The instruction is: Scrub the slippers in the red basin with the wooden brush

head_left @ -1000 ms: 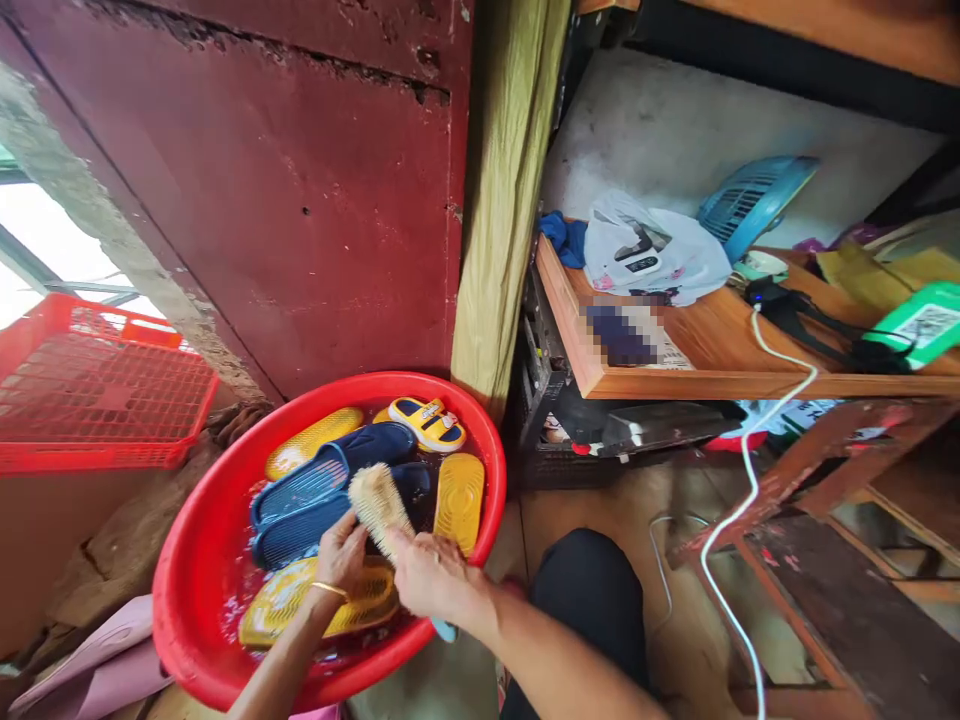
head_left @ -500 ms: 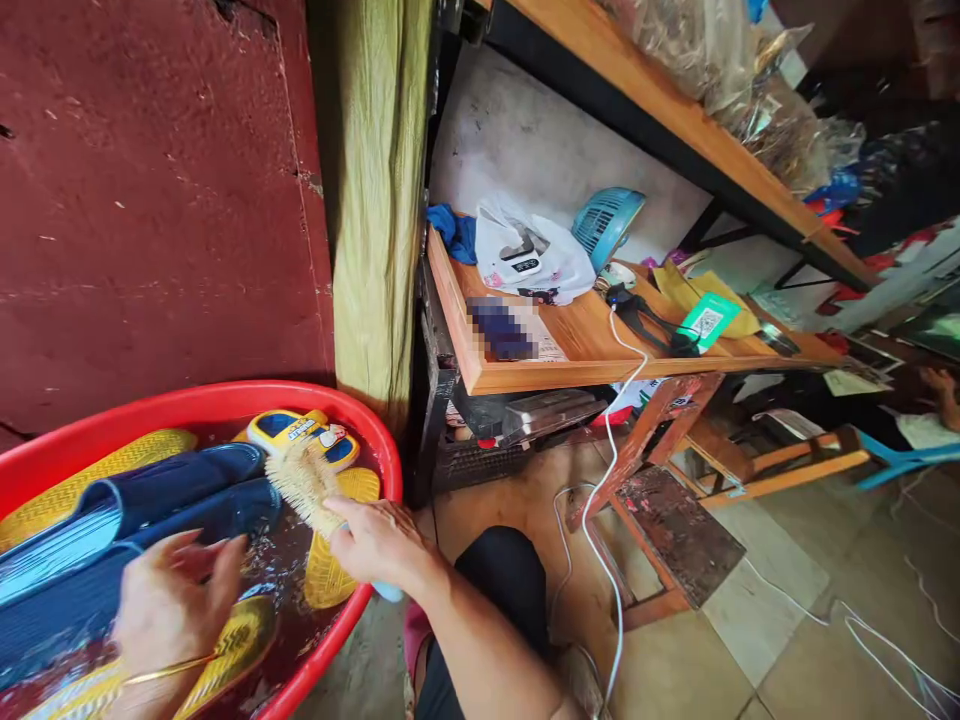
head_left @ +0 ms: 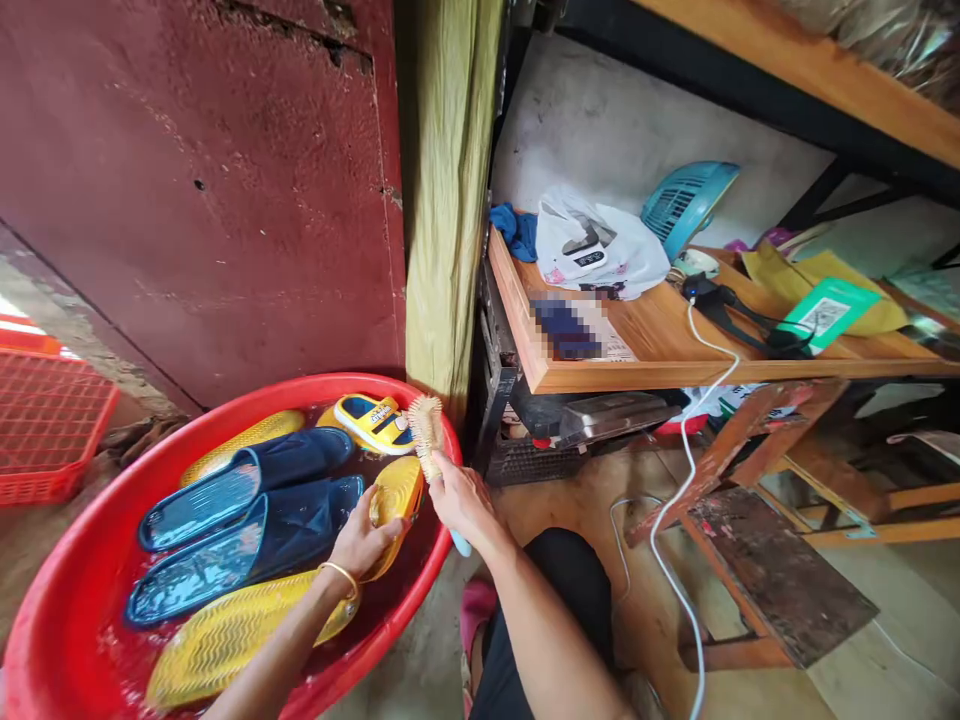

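Note:
A red basin of water holds several slippers. My left hand is closed on the edge of a small yellow slipper, which lies sole up by the basin's right side. In my right hand is a scrub brush with pale bristles; its light blue handle end shows below the hand. The bristles are up, close to the rim. Behind them rests a small yellow-and-blue sandal. Two navy slippers lie side by side in the middle. A larger yellow slipper lies sole up, partly behind my left forearm.
A wooden table stands to the right, carrying a white plastic bag, a blue fan and a green QR-code card. A white cable hangs down from it. A red crate is at the far left.
My left hand has moved from above the navy slippers to the small yellow slipper and taken hold of it. The brush has tilted more upright. The view has swung left.

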`<move>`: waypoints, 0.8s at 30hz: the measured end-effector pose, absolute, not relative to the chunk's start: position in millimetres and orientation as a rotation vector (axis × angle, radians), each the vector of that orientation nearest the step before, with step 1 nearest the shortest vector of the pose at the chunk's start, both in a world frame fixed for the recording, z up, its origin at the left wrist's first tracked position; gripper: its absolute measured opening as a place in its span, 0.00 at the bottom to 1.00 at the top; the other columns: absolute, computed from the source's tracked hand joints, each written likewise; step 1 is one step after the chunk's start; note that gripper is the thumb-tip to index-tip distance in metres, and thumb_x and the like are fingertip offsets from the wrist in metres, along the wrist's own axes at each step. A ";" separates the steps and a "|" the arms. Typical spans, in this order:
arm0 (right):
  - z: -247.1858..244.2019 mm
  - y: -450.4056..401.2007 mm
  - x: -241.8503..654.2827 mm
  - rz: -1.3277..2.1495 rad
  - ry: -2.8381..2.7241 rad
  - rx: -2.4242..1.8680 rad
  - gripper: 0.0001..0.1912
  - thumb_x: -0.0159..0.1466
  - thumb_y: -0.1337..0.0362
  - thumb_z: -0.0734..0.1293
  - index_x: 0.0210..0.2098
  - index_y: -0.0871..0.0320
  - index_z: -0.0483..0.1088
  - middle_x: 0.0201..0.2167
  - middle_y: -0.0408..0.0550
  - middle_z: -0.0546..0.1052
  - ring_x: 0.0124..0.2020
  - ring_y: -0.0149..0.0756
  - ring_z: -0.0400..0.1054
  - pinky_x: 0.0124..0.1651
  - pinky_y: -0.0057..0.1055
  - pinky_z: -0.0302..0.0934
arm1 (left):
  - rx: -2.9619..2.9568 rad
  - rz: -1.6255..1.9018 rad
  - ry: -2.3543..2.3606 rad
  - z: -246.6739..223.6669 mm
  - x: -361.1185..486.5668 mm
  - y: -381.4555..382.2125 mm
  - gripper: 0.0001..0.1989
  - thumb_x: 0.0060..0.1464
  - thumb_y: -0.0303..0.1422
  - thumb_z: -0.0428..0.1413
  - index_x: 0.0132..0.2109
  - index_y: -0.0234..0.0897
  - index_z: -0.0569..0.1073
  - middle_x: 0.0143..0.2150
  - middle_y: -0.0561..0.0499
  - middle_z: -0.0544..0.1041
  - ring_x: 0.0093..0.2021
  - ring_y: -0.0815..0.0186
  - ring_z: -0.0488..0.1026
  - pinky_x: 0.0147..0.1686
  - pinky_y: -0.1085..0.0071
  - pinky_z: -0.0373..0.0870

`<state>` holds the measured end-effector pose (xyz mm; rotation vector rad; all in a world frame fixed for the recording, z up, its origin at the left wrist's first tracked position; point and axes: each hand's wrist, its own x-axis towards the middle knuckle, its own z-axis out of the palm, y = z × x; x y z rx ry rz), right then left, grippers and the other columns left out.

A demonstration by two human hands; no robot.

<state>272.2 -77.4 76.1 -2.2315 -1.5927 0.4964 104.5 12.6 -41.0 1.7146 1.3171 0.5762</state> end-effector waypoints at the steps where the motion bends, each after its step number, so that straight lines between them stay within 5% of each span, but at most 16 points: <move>1: 74.7 -78.4 266.8 0.511 -1.636 -2.228 0.25 0.73 0.66 0.57 0.68 0.56 0.64 0.54 0.53 0.81 0.53 0.42 0.76 0.58 0.35 0.66 | 1.728 0.572 1.330 -33.3 95.3 17.0 0.49 0.41 0.50 0.62 0.67 0.30 0.64 0.60 0.31 0.76 0.60 0.42 0.74 0.58 0.51 0.70; 8: 67.7 -107.2 188.9 0.543 -2.042 -1.989 0.22 0.69 0.63 0.59 0.61 0.53 0.68 0.43 0.53 0.83 0.42 0.47 0.79 0.45 0.38 0.71 | 2.093 0.561 1.456 -0.6 21.8 33.5 0.54 0.45 0.51 0.56 0.72 0.25 0.53 0.69 0.26 0.67 0.70 0.39 0.63 0.67 0.47 0.62; 14: 63.0 -84.0 193.1 0.491 -1.944 -2.179 0.29 0.67 0.66 0.61 0.68 0.56 0.62 0.48 0.60 0.81 0.49 0.51 0.78 0.52 0.46 0.70 | 2.316 0.592 1.411 -12.1 14.9 5.8 0.51 0.50 0.49 0.54 0.74 0.29 0.47 0.71 0.28 0.64 0.70 0.41 0.65 0.67 0.46 0.62; 19: 48.6 -81.2 192.0 0.456 -1.971 -2.100 0.27 0.68 0.64 0.59 0.67 0.55 0.63 0.46 0.58 0.81 0.46 0.51 0.78 0.49 0.44 0.72 | 2.419 0.604 1.370 -21.3 11.5 5.2 0.45 0.55 0.46 0.51 0.75 0.34 0.47 0.70 0.30 0.66 0.67 0.41 0.69 0.63 0.44 0.66; 24: 38.4 -81.5 186.9 0.458 -2.009 -2.059 0.28 0.65 0.64 0.64 0.65 0.54 0.64 0.45 0.57 0.81 0.45 0.52 0.79 0.50 0.49 0.72 | 2.248 0.759 1.316 -17.1 7.7 15.1 0.48 0.49 0.48 0.57 0.73 0.35 0.54 0.70 0.30 0.67 0.68 0.40 0.67 0.66 0.44 0.63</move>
